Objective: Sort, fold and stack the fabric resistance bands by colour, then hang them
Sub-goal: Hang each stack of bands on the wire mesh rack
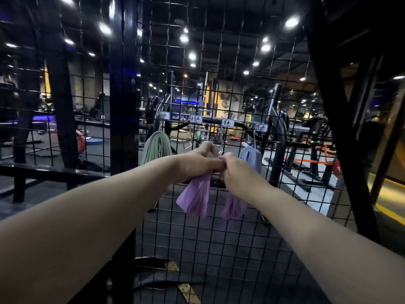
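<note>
A folded bundle of purple fabric bands (195, 197) hangs in two drooping halves against a black wire grid panel (219, 233). My left hand (198, 163) grips the bundle's top from the left, and my right hand (235, 172) grips it from the right, both at the height of a hook under the third label (228, 122). Green bands (156, 148) hang from a hook to the left. Pale blue bands (251, 157) hang to the right, partly hidden behind my right hand.
Small white labels (195, 118) sit in a row on the grid above the hooks. A thick black post (123, 88) stands left of the panel and a slanted black beam (341, 128) to its right. Gym machines fill the dim room beyond.
</note>
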The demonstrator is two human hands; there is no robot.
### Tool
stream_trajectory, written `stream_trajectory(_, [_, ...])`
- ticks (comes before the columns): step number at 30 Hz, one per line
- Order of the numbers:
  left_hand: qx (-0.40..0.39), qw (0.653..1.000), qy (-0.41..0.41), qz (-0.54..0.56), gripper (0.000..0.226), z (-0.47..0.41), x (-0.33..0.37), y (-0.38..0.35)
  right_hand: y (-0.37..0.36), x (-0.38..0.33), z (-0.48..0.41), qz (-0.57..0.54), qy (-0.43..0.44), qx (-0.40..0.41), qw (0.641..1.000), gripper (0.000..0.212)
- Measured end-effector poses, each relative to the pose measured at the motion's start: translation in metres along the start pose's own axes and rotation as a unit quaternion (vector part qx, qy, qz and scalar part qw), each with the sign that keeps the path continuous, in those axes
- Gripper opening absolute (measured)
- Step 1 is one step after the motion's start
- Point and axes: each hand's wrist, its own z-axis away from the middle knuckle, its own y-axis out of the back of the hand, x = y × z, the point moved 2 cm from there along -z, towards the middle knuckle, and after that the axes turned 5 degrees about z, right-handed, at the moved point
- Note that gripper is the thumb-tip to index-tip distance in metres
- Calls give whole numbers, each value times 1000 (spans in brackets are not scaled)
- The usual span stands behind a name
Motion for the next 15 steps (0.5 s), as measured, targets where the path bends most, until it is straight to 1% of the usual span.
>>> stream_trajectory(2, [0, 999, -11, -36, 28, -8, -3, 3, 1, 2, -9, 40, -1, -11, 999, 25])
stream_trajectory(4, [7, 995, -43, -92, 24, -17, -8, 6, 0, 3, -16, 71, -3, -19, 997, 23])
stream_trajectory(6, [26, 981, -93, -169, 20, -24, -12, 9, -3, 4, -23, 95, -2, -29, 995, 25])
stream_trajectory(8, [51, 957, -148, -245, 16, -28, -17, 11, -7, 4, -26, 118, -5, -46, 992, 25])
stream_trajectory(10, [74, 920, -203, -327, 13, -31, -21, 10, -12, 6, -29, 126, -10, -58, 990, 27])
stream_trajectory(13, [125, 825, -257, -488, 20, -35, -31, 9, -18, 9, -34, 128, -16, -49, 990, 29])
stream_trajectory(14, [138, 804, -265, -515, 24, -37, -35, 10, -20, 9, -37, 138, -16, -45, 989, 29])
stream_trajectory(15, [147, 790, -265, -532, 26, -38, -40, 10, -22, 10, -40, 150, -16, -44, 988, 29])
